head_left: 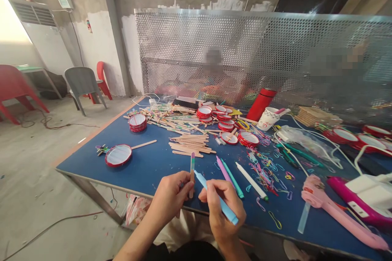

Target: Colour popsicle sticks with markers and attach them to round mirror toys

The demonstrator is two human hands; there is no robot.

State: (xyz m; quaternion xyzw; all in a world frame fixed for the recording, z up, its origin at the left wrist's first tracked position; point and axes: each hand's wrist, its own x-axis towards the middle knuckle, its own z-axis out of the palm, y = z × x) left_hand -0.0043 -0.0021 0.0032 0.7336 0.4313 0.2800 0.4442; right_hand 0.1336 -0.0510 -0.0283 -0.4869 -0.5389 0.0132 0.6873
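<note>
My left hand [174, 191] pinches a wooden craft stick [192, 167] and holds it upright above the table's front edge. Purple and green bands colour the upper end of that stick. In my right hand [226, 204] is a light blue marker [201, 179], its tip pointing at the stick and very close to it; whether they touch I cannot tell. Just beyond my right hand lie a purple marker [224, 169], a teal marker [232, 178] and a white marker [251, 181]. A pile of plain craft sticks [191, 144] is spread behind the held stick.
Small red-rimmed drums [119, 155] sit around the blue table [147, 163]. Coloured sticks [159, 117] are heaped at the back, near a red bottle [261, 105] and paper cup [268, 118]. Loose rubber bands [266, 171], a pink glue gun [339, 212] and a power strip [358, 208] occupy the right.
</note>
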